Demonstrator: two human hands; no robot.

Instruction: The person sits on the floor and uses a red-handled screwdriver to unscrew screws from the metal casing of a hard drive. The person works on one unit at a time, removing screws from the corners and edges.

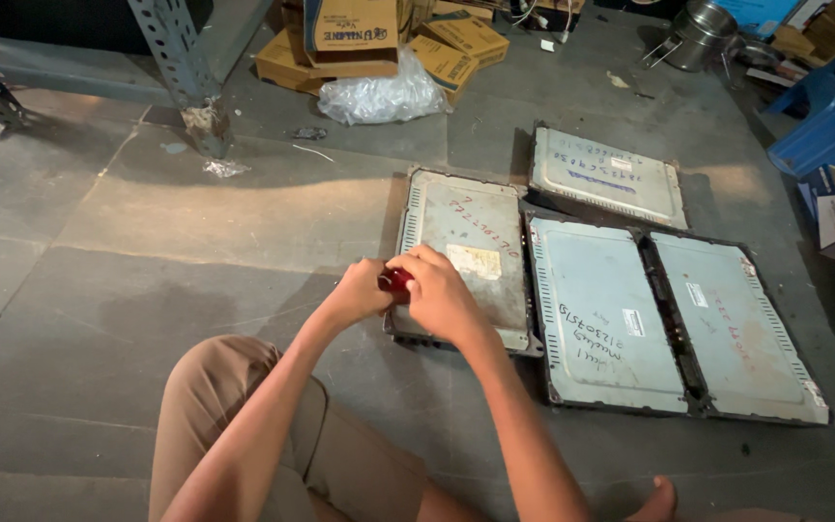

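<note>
Altogether, four flat grey metal panels lay face-down on the stone floor (147, 290): the nearest panel (461, 256) under the person's hands, a second panel (599, 314) just to its right, a third panel (736, 324) beside that one with a dark gap between them, and a fourth panel (606, 174) set behind them, slightly angled. Both hands met over the near left edge of the nearest panel. The left hand (358, 290) was curled closed around a small red object (396, 281), and the right hand (442, 295) was folded over the same object from the other side, fingers bent around it; what the object was could not be told, since little of it showed between the hands. One bent knee in tan trousers (244, 425) sat low in the view, and one bare foot (657, 503) showed at the bottom edge. Several cardboard boxes (359, 39) and one clear plastic bag (384, 97) were piled at the far side, next to a grey steel rack leg (181, 68). A blue plastic stool (833, 116) stood at the right edge. Wide bare floor lay open to the left of the panels.
</note>
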